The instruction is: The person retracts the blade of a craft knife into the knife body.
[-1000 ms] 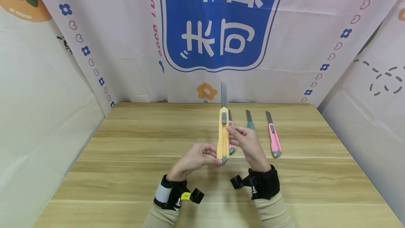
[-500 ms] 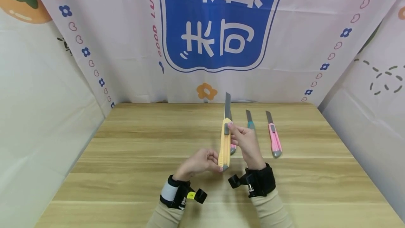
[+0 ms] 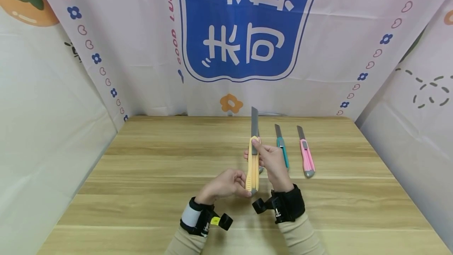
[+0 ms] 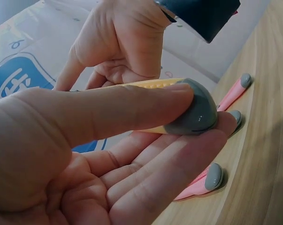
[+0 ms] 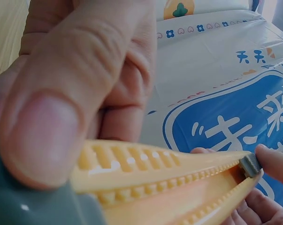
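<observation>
A yellow utility knife (image 3: 253, 173) is held up over the table, its grey blade (image 3: 255, 123) extended and pointing away from me. My left hand (image 3: 226, 184) pinches the bottom end; in the left wrist view its thumb (image 4: 146, 110) lies on the grey end cap (image 4: 200, 110), with fingers underneath. My right hand (image 3: 275, 166) grips the upper body. Its thumb touches the grey slider (image 5: 250, 165), and some of its fingertips show behind the knife. A pink utility knife (image 3: 261, 169) lies behind the held one, mostly hidden.
To the right on the wooden table (image 3: 159, 160) lie a teal utility knife (image 3: 282, 145) and another pink utility knife (image 3: 307, 158), both with blades out. A printed white cloth (image 3: 148, 89) hangs behind the table's far edge.
The yellow knife has come down and nearer to me with both hands. My right thumb has shifted from the body's side to the slider, and right fingers now wrap behind the knife.
</observation>
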The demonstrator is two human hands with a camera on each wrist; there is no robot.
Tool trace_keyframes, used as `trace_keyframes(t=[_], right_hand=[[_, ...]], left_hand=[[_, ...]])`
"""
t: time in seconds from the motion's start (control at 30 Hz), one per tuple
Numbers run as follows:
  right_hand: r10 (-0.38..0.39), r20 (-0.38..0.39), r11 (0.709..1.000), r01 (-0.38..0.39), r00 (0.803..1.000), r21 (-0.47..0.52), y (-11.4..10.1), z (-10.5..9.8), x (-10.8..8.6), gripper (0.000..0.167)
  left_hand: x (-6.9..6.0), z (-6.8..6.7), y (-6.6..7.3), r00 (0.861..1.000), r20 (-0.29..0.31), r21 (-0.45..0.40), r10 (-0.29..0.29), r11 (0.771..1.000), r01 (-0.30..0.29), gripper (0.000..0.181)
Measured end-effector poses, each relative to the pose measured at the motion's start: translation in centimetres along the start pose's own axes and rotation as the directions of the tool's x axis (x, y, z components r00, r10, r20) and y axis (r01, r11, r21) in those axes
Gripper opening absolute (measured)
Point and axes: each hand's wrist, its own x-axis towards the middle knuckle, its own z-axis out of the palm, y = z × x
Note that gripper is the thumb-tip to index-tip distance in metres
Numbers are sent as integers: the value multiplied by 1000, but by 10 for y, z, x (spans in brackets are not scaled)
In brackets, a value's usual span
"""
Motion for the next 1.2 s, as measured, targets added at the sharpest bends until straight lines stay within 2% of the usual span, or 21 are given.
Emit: trace_keyframes(t=[0.17, 0.57, 0.87, 1.0, 1.2], right_hand=[[-35, 6, 999, 35, 999, 10, 1, 0, -1, 41], [-27, 8, 998, 27, 1000, 53, -1, 1, 1, 37], [-36, 33, 995, 33, 999, 89, -3, -1, -2, 37], [-40, 38, 996, 37, 998, 79, -4, -1, -3, 39], [-19, 57, 998, 16, 998, 66, -4, -1, -3, 33]], left_hand=[[-1, -1, 2, 1000, 6, 7, -6, 1000, 6, 20], [-3, 1, 4, 999, 6, -12, -46, 999, 46, 20], [-5, 2, 5, 1000, 13, -7, -23, 1000, 23, 21], [-6, 3, 6, 1000, 12, -11, -24, 1000, 24, 21], [-8, 2, 8, 999, 9, -20, -31, 999, 32, 20]])
